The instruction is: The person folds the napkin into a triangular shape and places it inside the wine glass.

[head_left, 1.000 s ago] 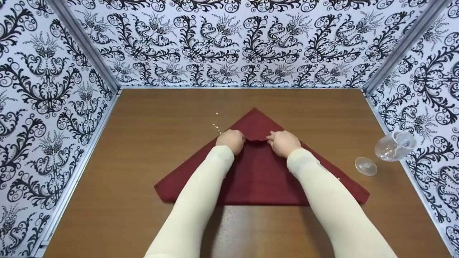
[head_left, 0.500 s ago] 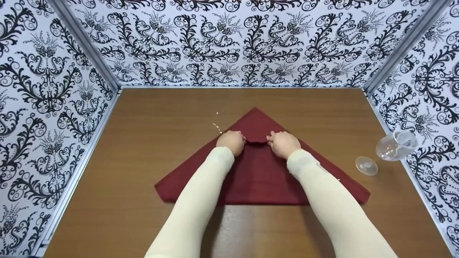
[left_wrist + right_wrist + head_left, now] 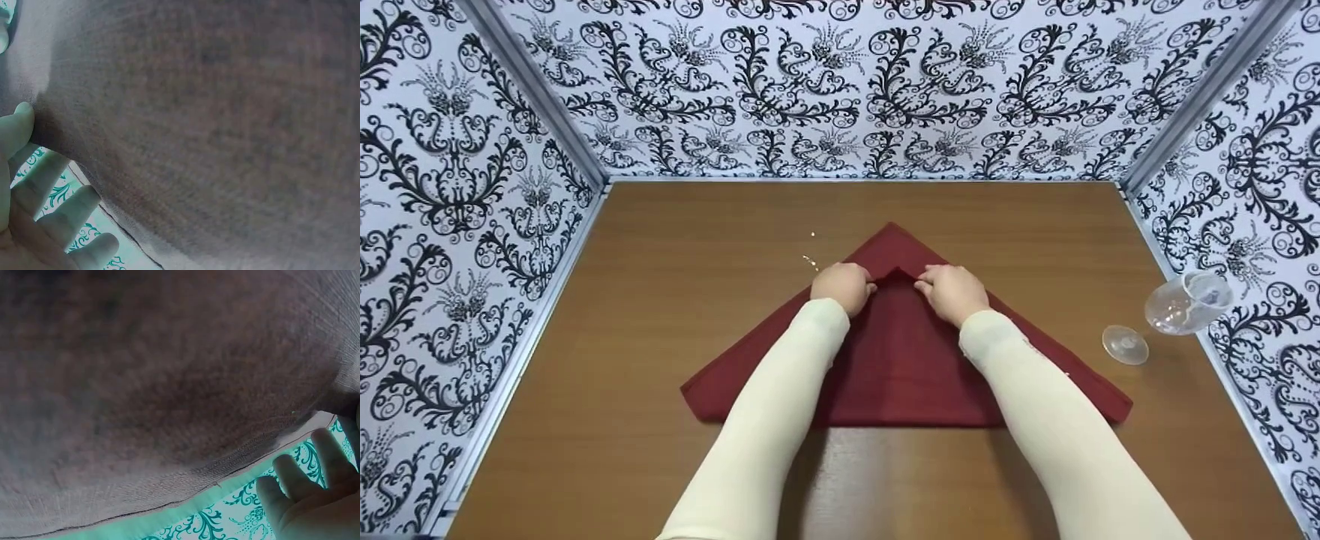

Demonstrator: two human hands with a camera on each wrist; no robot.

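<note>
A dark red cloth napkin (image 3: 896,360), folded into a triangle, lies on the table with its point toward the back wall. Near that point my left hand (image 3: 842,289) pinches the edge of the upper layer between thumb and forefinger. A short way to the right, my right hand (image 3: 955,295) pinches the same edge. Between them the edge rises into a small peak. In the left wrist view the napkin (image 3: 214,112) fills most of the picture, and the other fingers (image 3: 64,222) are spread below it. Spread fingers (image 3: 295,481) also show in the right wrist view.
A clear stemmed glass (image 3: 1185,304) stands at the table's right edge, by the patterned side wall. Small pale specks (image 3: 810,261) mark the brown tabletop (image 3: 690,255) left of the napkin's point. Patterned walls (image 3: 810,90) close off the back and both sides.
Both hands have shifted slightly toward the back with the pinched edge. That edge sagged toward me between the hands; now it points up toward the back.
</note>
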